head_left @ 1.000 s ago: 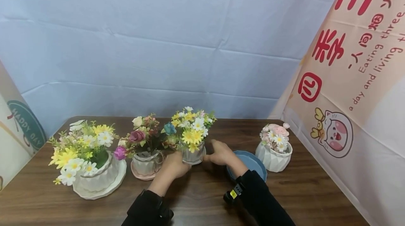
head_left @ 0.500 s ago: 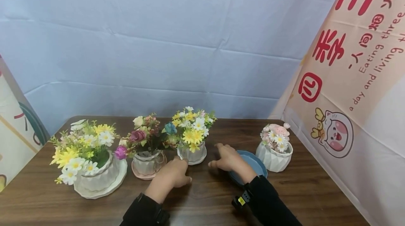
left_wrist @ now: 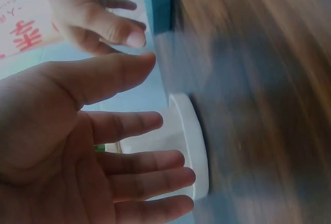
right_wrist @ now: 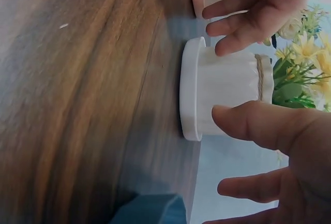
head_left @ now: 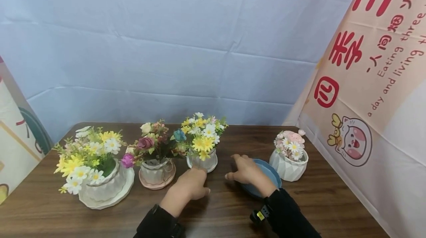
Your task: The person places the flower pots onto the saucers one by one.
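Note:
A white pot [head_left: 203, 162] of yellow and white daisies stands upright on a white saucer [right_wrist: 189, 89], with twine round its neck in the right wrist view. My left hand [head_left: 190, 185] is in front of it with fingers extended, holding nothing; in the left wrist view the fingers [left_wrist: 150, 182] overlap the saucer's outline, and I cannot tell whether they touch. To the right of the pot, my right hand [head_left: 247, 171] is apart from it, its fingers spread and holding nothing. Beneath the right wrist lies a blue dish [head_left: 271, 173], partly hidden by the arm.
A grey-white pot [head_left: 154, 171] of roses stands on a pink saucer [head_left: 146, 184] left of the daisies. A larger flower pot [head_left: 103, 186] on a white plate [head_left: 124, 190] is farther left. A faceted white pot [head_left: 287, 166] stands right of the dish. Cloth hangs behind the table.
Both hands have come away from the daisy pot. The right hand moved right, toward the blue dish; the left drew back toward the front. The pot stays on its saucer.

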The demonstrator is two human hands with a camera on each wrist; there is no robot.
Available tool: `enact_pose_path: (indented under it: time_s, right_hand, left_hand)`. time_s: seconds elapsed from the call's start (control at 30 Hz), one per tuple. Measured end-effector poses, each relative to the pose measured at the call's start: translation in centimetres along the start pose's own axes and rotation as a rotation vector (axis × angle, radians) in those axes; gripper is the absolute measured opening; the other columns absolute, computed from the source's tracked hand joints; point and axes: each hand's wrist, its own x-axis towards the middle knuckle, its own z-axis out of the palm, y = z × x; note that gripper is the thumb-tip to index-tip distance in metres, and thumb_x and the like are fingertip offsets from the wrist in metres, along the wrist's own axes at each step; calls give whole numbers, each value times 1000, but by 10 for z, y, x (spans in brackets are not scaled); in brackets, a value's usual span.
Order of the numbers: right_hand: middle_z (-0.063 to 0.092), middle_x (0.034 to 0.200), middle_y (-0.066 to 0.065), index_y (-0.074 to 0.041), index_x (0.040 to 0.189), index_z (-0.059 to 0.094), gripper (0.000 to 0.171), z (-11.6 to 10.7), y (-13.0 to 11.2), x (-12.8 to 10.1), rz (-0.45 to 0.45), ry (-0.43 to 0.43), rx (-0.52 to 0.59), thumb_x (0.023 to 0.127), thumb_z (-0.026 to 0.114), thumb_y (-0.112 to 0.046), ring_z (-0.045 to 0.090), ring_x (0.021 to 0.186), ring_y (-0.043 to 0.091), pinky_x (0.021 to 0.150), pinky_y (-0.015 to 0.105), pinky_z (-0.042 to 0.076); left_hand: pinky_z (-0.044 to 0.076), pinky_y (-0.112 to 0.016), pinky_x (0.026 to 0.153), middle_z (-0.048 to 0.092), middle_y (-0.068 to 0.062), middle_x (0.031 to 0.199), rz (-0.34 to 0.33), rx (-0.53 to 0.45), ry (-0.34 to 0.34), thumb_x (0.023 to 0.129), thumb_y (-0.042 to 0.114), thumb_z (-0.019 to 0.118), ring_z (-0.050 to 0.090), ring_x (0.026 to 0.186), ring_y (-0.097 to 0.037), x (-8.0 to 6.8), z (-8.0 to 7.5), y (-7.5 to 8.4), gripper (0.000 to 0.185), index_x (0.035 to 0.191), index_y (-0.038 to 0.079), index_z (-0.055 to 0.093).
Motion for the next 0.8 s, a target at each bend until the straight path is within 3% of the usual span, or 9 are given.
enact_pose_path:
  time_s: [0.2,0.33,0.8]
  right_hand:
    - [41,129,29,2,135,41,69,-5,12,-9,13,16,-1,81,72,-28,40,118,46,88,55,39]
    - [43,128,29,1,135,43,69,-9,22,-16,39,32,-39,81,72,-31,42,116,46,85,55,41]
    - [50,120,28,8,131,43,70,-28,54,-30,61,40,-60,81,72,-31,48,109,43,80,50,45]
  left_hand:
    - [48,-38,80,60,-14,108,50,49,19,78,26,74,55,103,-27,7,10,15,46,113,-2,62]
    - [50,-37,76,56,-17,111,60,51,14,80,27,72,57,100,-27,11,15,23,50,120,0,59]
    - [50,-33,67,53,-13,99,83,82,115,81,28,72,55,91,-23,23,27,49,42,113,3,62]
